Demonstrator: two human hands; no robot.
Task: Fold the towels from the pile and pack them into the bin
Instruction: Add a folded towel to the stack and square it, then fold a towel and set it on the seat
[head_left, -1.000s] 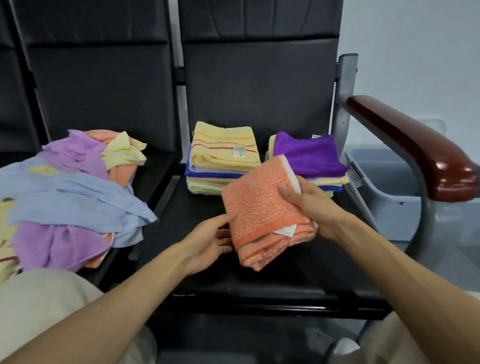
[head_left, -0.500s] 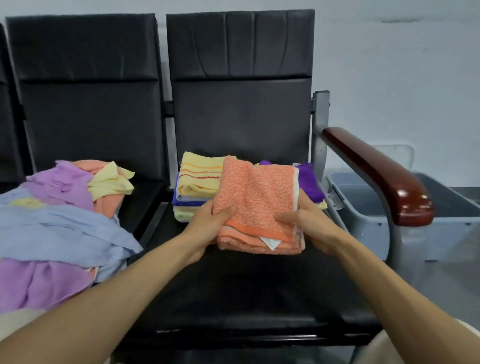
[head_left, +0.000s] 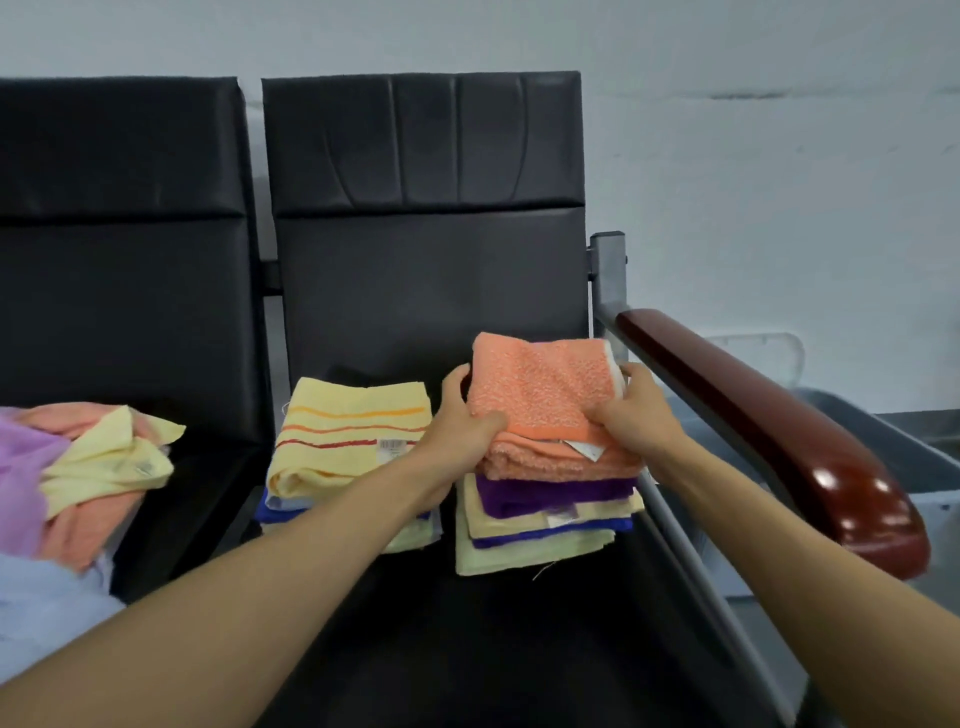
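Orange towel (head_left: 545, 389) edges gripped: left hand (head_left: 462, 421), right hand (head_left: 636, 418); armrest (head_left: 753, 415) close.

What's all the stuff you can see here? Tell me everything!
orange towel: one, orange, atop the right stack
right stack: one, purple, yellow, blue, pale green, right chair seat
left stack: one, striped yellow on top, blue below, same seat
pile: one, unfolded, purple, yellow, orange, light blue, left chair
chairs: two, black, side by side
armrest: one, red-brown, right side
bin: one, grey, beyond the armrest
hands: two, left hand and right hand gripping the orange towel's sides
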